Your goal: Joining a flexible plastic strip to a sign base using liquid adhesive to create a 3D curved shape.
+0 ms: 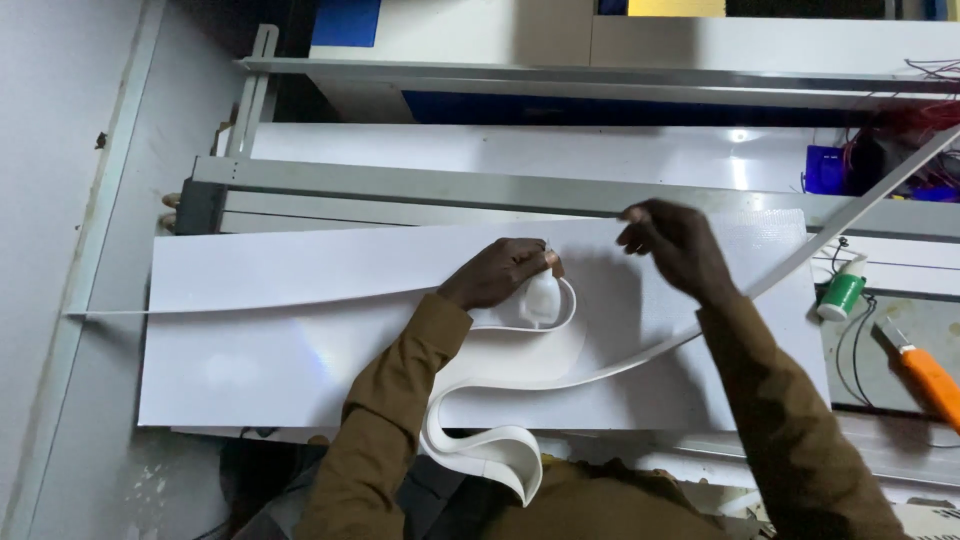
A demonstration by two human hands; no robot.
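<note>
My left hand (pixel 500 272) grips a small white plastic bottle (pixel 541 298) with its tip pointing up toward the edge of a white sheet (pixel 280 350) lying flat on the workbench. My right hand (pixel 668 243) pinches the sheet's upper layer near its top edge, fingers bent. A long white flexible strip (pixel 610 372) loops around the bottle, curls off the sheet's front edge by my lap, and runs up to the far right. A thin white layer (pixel 300 265) bows up from the sheet at left.
A green spool (pixel 842 296) and an orange-handled utility knife (pixel 928 378) lie on the bench at right, with black wire. A grey metal rail (pixel 450 185) runs behind the sheet. Blue bins and red wires (pixel 880 160) sit at far right.
</note>
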